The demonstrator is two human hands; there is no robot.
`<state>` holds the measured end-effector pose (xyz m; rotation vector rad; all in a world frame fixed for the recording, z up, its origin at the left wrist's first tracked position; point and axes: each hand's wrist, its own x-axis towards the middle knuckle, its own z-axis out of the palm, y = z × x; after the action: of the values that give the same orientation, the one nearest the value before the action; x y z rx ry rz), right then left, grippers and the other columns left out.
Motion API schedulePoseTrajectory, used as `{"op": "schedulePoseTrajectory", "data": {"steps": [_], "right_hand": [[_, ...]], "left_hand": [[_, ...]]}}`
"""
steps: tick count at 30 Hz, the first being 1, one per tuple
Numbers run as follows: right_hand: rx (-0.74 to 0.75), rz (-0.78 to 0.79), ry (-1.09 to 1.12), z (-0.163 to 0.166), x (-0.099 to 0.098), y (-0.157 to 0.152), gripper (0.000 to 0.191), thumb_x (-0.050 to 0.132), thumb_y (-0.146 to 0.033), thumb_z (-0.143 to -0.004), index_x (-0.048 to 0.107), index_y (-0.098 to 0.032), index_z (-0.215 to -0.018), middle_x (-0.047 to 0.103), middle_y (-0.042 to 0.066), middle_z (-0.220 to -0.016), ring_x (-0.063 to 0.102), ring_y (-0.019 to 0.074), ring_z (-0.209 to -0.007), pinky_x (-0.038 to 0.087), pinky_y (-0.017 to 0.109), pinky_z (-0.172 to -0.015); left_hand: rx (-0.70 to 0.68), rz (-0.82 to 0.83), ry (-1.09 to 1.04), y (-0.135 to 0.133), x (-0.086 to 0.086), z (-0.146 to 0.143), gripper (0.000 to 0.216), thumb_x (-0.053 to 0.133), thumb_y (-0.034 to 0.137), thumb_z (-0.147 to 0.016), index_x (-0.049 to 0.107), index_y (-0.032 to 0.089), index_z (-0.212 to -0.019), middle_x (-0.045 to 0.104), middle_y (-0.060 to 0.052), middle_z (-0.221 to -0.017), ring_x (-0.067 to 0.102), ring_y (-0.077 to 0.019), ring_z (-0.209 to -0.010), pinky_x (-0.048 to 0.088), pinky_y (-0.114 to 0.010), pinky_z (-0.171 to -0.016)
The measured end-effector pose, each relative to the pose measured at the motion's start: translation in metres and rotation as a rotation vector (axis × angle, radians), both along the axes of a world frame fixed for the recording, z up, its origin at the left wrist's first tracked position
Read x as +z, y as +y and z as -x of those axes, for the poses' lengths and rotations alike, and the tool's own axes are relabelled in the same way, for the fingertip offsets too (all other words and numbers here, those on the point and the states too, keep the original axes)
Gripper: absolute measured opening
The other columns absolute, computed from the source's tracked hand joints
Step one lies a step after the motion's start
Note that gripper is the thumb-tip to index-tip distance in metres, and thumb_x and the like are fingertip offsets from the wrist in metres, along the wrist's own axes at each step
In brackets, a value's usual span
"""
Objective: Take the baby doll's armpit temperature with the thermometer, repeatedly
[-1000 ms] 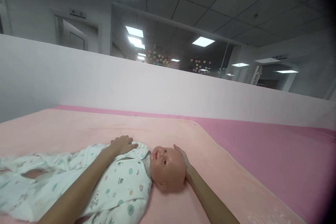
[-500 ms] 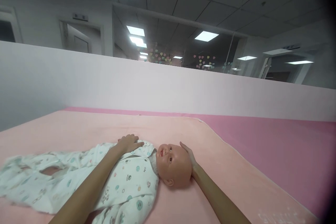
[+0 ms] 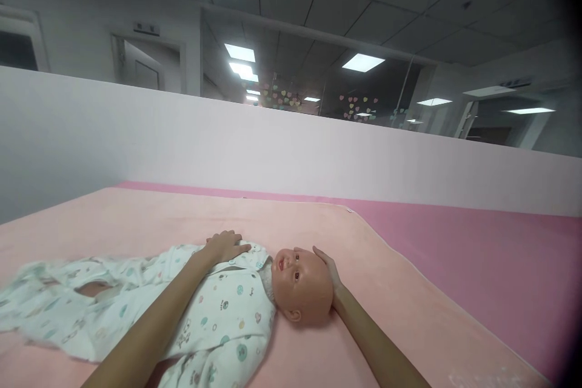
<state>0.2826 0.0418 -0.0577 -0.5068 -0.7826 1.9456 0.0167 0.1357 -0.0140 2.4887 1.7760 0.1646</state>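
A baby doll (image 3: 302, 288) lies on its back on a peach-coloured mat, its head to the right and its legs to the left. It wears a white romper (image 3: 236, 315) with small printed animals and dots. My left hand (image 3: 225, 247) rests palm down on the far side of the doll's chest, near the shoulder, with fingers stretched out. Against the crown of the head lies my right hand (image 3: 331, 270), cupped with fingers extended along its far side. The head partly hides that palm. My left forearm crosses over the romper.
Under the peach mat (image 3: 373, 303) shows a pink surface (image 3: 477, 260) on the right. A low white wall (image 3: 282, 151) stands behind it. Beyond are a glass partition with heart-shaped stickers (image 3: 357, 108), an open door (image 3: 143, 66) and lit ceiling panels.
The view has shifted very slightly. Both hands stay in the same places on the doll, which has not visibly moved.
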Motion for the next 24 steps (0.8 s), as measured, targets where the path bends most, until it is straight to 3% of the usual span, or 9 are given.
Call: {"op": "schedulePoseTrajectory", "data": {"steps": [9,19,24], "right_hand": [[0.113,0.001,-0.088,-0.0027,0.0006,-0.0023,0.071,0.035,-0.063,-0.076,0.054,-0.006,-0.113,0.057,0.017,-0.117,0.052,0.0305,-0.111,0.032,0.043,-0.098],[-0.015,0.023,-0.056,0.0013,-0.0023,0.0032,0.049,0.045,-0.054,-0.078,0.056,-0.018,-0.11,0.062,0.009,-0.11,0.056,0.0265,-0.106,0.036,0.043,-0.094],[0.142,0.094,-0.133,-0.0043,0.0001,-0.0002,0.065,0.039,-0.063,-0.076,0.059,-0.01,-0.107,0.06,0.014,-0.114,0.052,0.0286,-0.111,0.036,0.041,-0.095]], "left_hand": [[-0.009,-0.001,0.0,-0.0013,0.0005,-0.0002,0.06,0.032,0.065,-0.073,0.062,0.021,-0.1,0.059,-0.013,-0.108,0.054,-0.0307,-0.099,0.039,-0.042,-0.082],[0.014,0.013,-0.002,-0.0063,0.0043,-0.0019,0.06,0.031,0.066,-0.072,0.062,0.022,-0.099,0.059,-0.012,-0.109,0.055,-0.0307,-0.097,0.04,-0.042,-0.081],[-0.004,0.005,0.006,-0.0036,0.0025,-0.0007,0.061,0.031,0.066,-0.073,0.062,0.021,-0.1,0.059,-0.013,-0.108,0.054,-0.0316,-0.098,0.04,-0.043,-0.082]]}}
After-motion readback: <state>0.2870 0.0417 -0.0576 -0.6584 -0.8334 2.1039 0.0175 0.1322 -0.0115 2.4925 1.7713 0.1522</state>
